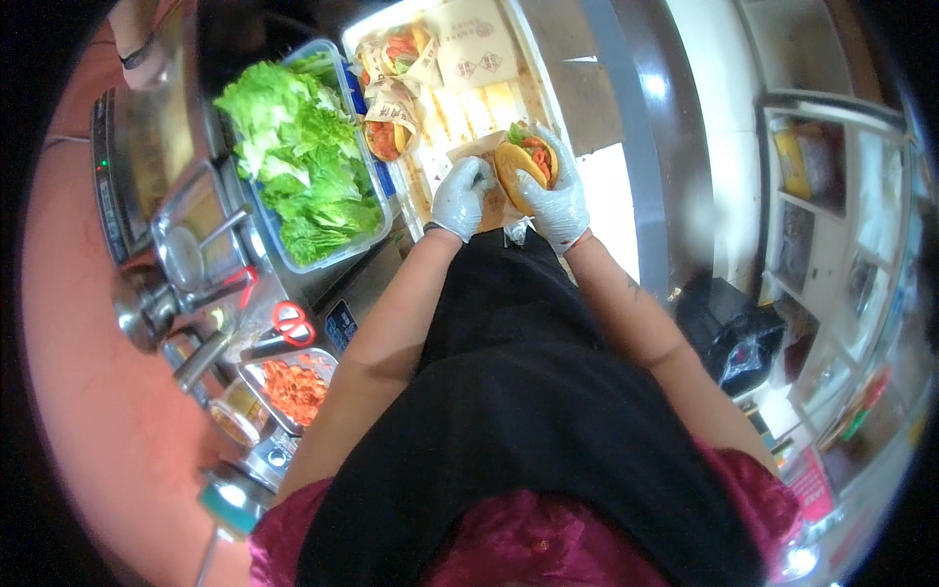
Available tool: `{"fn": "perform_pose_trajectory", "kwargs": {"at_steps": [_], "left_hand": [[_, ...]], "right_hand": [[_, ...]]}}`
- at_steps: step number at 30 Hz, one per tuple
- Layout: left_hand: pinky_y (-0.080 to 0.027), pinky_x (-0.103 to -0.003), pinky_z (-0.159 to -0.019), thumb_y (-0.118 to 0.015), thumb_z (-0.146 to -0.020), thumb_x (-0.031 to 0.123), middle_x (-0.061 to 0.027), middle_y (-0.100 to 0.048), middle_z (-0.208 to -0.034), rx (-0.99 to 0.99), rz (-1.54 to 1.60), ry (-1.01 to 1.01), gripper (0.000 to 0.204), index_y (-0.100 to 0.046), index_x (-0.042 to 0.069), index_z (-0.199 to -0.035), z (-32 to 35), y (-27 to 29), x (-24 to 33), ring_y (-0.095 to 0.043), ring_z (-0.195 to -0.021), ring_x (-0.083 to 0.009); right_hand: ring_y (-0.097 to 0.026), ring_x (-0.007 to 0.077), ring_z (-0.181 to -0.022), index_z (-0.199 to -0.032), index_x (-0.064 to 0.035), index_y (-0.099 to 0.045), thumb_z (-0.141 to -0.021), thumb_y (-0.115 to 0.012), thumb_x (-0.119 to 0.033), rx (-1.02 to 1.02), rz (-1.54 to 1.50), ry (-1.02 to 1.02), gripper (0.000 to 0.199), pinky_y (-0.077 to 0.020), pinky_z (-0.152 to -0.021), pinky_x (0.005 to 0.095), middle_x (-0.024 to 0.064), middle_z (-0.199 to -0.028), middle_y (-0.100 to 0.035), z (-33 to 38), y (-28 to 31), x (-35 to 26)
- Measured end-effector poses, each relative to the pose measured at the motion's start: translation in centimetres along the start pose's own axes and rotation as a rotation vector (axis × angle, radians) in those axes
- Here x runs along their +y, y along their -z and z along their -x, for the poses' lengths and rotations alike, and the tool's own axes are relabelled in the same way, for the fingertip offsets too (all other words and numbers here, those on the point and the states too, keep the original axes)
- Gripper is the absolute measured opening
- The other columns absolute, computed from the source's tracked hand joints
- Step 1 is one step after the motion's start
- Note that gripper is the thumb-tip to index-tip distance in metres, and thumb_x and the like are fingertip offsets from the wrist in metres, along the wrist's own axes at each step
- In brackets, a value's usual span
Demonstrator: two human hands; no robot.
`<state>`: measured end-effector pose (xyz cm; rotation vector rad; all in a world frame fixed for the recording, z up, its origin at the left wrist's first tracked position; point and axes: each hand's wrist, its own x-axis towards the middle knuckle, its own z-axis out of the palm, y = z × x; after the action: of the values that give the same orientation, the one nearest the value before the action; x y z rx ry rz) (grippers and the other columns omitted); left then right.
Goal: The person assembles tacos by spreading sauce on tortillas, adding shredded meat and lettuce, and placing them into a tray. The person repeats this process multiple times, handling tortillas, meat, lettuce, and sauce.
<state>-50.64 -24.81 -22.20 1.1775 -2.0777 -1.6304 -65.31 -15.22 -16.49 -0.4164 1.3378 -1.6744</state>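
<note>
My right hand (562, 203), in a clear plastic glove, grips a filled flatbread bun (518, 172) with lettuce and red filling showing along its open side. To its left my gloved left hand (461, 200) is closed, its fingers curled at the edge of a brown paper sleeve (495, 208). The sleeve lies beside and under the bun; how far the bun sits in it is hidden. Beyond my hands is a white tray (536, 86). At its left side two filled buns (403, 51) (387, 138) rest in printed paper sleeves, and a flat stack of sleeves (476, 41) lies at the far end.
A clear tub of lettuce (296, 161) stands left of the tray. Nearer are red-handled scissors (292, 323), metal utensils (201, 362) and a container of chopped orange-red food (296, 389). Another person's hand (145, 67) shows at the far left. Shelves (831, 215) stand at right.
</note>
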Motion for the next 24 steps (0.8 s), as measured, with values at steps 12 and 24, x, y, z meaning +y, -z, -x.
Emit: {"fn": "perform_pose_trajectory", "kwargs": {"at_steps": [12, 24], "left_hand": [[-0.051, -0.027, -0.084, -0.061, -0.092, 0.0, -0.0037, -0.058, -0.1, 0.053, 0.475, 0.192, 0.023, -0.053, 0.005, -0.113, 1.7, 0.2, 3.5, -0.058, -0.091, -0.0137], [-0.055, -0.033, -0.072, -0.067, -0.086, 0.009, -0.0094, -0.066, -0.096, 0.17, -0.393, -0.302, 0.025, -0.066, 0.011, -0.111, 0.0, 3.9, 7.1, -0.066, -0.078, -0.0243]], "right_hand": [[-0.061, 0.022, -0.118, -0.147, -0.0037, -0.039, -0.087, -0.075, -0.017, -0.079, 0.549, -0.058, 0.072, -0.0493, -0.1, 0.0317, 0.0171, -0.13, -0.06, 0.1, 0.9, -0.1], [-0.062, 0.0275, -0.117, -0.141, -0.0072, -0.052, -0.085, -0.077, -0.017, -0.259, 0.73, 0.109, 0.062, -0.0487, -0.1, 0.0337, 0.0174, -0.13, -0.061, 1.8, 0.1, -2.5]]}}
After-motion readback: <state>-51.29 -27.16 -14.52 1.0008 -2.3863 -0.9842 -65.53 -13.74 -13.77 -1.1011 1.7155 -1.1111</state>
